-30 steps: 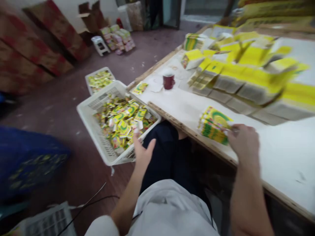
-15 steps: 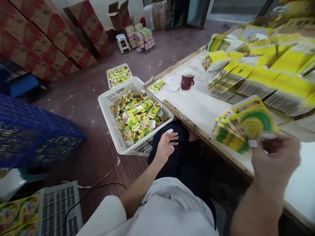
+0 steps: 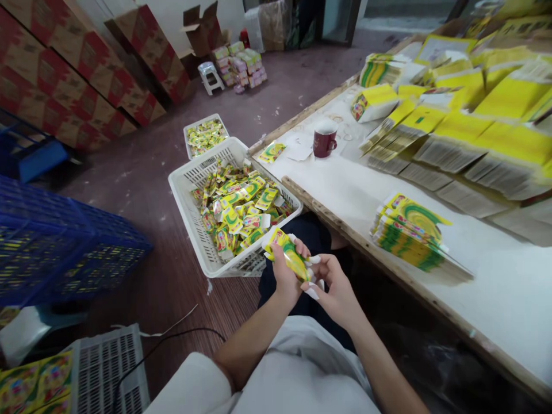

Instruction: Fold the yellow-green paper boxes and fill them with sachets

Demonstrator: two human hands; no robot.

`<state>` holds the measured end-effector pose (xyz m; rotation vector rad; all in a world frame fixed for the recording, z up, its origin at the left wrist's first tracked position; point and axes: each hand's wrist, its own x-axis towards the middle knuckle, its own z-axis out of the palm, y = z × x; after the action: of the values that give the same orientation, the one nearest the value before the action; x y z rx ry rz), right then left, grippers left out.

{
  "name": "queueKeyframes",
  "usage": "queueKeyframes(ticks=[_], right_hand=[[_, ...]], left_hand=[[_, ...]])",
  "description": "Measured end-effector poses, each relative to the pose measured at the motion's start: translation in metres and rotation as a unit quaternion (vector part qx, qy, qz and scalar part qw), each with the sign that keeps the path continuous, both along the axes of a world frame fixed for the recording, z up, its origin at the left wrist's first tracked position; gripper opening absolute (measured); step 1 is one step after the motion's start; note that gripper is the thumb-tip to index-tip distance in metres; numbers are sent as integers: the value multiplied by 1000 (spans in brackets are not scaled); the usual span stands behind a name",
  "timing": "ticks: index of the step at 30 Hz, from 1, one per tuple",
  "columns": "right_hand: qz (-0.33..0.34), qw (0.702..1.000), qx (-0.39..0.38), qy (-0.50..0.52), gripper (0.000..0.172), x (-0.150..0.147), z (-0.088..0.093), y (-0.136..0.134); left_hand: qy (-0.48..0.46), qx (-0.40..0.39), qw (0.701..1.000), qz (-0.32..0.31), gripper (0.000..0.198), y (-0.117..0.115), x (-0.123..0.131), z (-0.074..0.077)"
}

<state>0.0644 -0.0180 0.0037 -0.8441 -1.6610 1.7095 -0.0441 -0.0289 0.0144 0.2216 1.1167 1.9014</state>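
L grip (image 3: 284,279) is closed round one small yellow-green carton (image 3: 288,256), thumb on one side, fingers on the other. R grip (image 3: 338,290) is half-curled, w/ thumb & fingers bent at the carton's lower R end; whether anything is pinched there can't be told. White coverings are seen on some fingertips. The carton is held tilted over the dark-clothed lap (image 3: 319,233), just beside the near side of the white basket (image 3: 246,267), in which a heap of similar cartons (image 3: 241,201) is contained.

On the counter (image 3: 509,305), to the R, a stack of yellow-green cards (image 3: 407,230), poss. flattened cartons, is untouched by either grip; its layers are unevenly fanned, nr the wooden edge (image 3: 304,198). A dark red mug (image 3: 323,145) is set farther back, well apart.

Risks, as judged: the carton could be creased if squeezed too hard by L grip, as thin card is suspected; its end could be torn if pressed askew by R fingertips. Slipping could be caused by the coverings, w/ the carton then lost btwn lap & counter. The stack could be spread or tipped if brushed by R forearm. Loose cartons could be spilled if the basket were knocked by a knee.
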Motion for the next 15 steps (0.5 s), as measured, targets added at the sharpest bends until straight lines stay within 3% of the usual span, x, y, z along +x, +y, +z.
queueKeyframes(ticks=[3, 8, 12, 15], right_hand=[[-5, 998, 42, -39, 46, 2, -4, 4], [-46, 993, 102, -40, 23, 17, -5, 21], [-29, 996, 83, -16, 12, 29, -3, 28], [-29, 992, 120, -33, 9, 37, -4, 30]], left_hand=[[-1, -17, 1000, -6, 68, -2, 1, -8], [75, 37, 995, -48, 77, -13, -2, -21], [160, 1, 986, -55, 35, -22, -7, -21], [186, -8, 979, -82, 27, -26, -19, -17]])
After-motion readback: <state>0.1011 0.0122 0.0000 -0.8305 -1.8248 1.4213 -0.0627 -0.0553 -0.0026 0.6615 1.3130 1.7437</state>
